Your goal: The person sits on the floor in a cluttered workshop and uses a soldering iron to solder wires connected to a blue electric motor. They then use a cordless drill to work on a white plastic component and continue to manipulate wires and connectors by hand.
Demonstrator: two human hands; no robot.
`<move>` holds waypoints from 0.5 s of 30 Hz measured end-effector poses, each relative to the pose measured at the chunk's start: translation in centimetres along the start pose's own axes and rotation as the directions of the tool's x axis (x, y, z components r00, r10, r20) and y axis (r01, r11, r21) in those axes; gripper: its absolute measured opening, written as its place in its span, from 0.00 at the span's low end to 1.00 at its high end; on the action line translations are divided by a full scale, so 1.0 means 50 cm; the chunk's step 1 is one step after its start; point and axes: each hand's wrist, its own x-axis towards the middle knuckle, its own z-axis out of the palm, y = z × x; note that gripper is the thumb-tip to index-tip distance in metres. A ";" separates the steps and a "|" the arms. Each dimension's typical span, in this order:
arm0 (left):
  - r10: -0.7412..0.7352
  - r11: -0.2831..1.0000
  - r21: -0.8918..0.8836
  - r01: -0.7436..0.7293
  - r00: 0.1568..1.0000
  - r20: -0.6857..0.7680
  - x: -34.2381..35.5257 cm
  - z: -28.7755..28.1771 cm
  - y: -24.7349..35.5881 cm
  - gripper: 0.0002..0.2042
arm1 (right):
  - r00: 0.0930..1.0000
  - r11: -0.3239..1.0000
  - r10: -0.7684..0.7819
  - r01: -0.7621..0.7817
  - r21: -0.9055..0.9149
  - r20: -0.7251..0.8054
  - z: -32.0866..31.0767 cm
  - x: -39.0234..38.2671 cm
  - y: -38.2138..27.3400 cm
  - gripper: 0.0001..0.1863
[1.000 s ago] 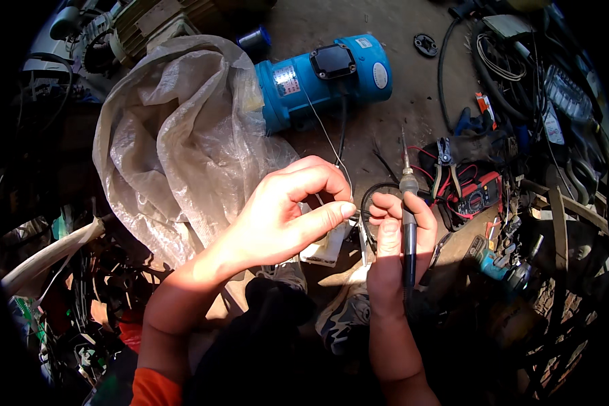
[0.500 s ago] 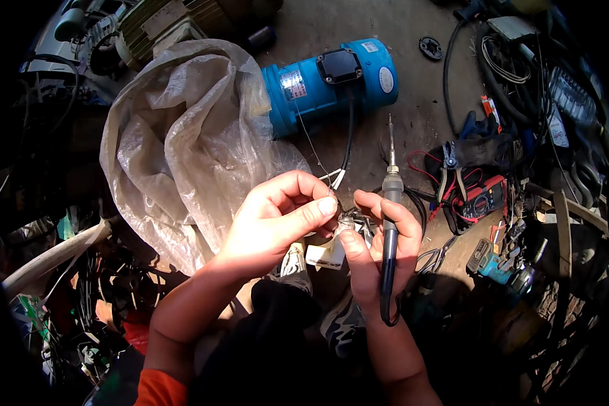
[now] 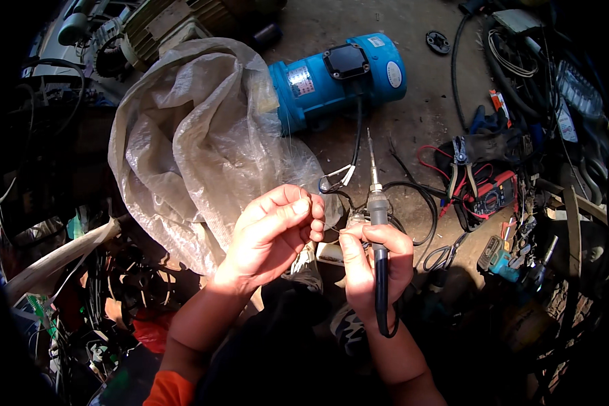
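Observation:
My right hand [image 3: 379, 264] is closed around a soldering iron [image 3: 379, 206]; its metal tip points up and away toward the blue motor [image 3: 328, 91], and its black cord hangs past the wrist. Thumb and forefinger of that hand meet at the iron's side. To the left, my left hand [image 3: 271, 233] pinches a thin wire [image 3: 302, 194], of which only a short bit shows above the fingertips. Beyond the hands, white-ended leads [image 3: 348, 174] come from the motor's black cable [image 3: 358, 128]. A white block [image 3: 329, 253] lies below, partly hidden by my right hand.
Crumpled translucent plastic sheeting [image 3: 196, 149] covers the motor's left end. On the right lie pliers [image 3: 461, 159], a red multimeter [image 3: 495, 195], scissors [image 3: 446, 252] and a teal power tool [image 3: 499, 264]. A larger motor [image 3: 166, 27] stands far left, and a wooden pole [image 3: 64, 262] nearer.
My hands have moved apart, the left one leftward and slightly down. The soldering iron has shifted left and tilted, its tip now lower. The long thin wire above my left hand no longer shows clearly.

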 end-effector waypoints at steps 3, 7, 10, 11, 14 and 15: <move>0.031 0.997 0.072 -0.030 0.999 -0.014 -0.006 -0.011 -0.002 0.04 | 0.989 0.983 0.146 -0.143 0.114 -0.020 0.006 -0.008 -0.005 0.17; 0.002 0.904 0.427 0.022 0.998 -0.056 -0.015 -0.020 -0.012 0.07 | 0.992 0.986 0.125 -0.127 0.105 0.029 0.008 -0.009 -0.004 0.17; -0.011 0.859 0.508 0.072 0.993 -0.121 -0.011 -0.006 0.002 0.07 | 0.995 0.996 0.057 -0.062 0.059 0.082 0.011 -0.012 0.005 0.17; -0.015 0.855 0.514 0.067 0.994 -0.104 -0.008 -0.009 0.007 0.07 | 0.996 0.996 0.049 -0.055 0.069 0.076 0.012 -0.014 0.011 0.17; -0.002 0.845 0.532 0.049 0.996 -0.088 -0.005 -0.019 0.018 0.07 | 0.997 0.994 0.050 -0.055 0.096 0.062 0.010 -0.013 0.019 0.18; 0.017 0.845 0.533 0.047 0.993 -0.116 -0.006 -0.019 0.020 0.07 | 0.995 0.995 0.064 -0.069 0.072 0.070 0.003 -0.010 0.019 0.18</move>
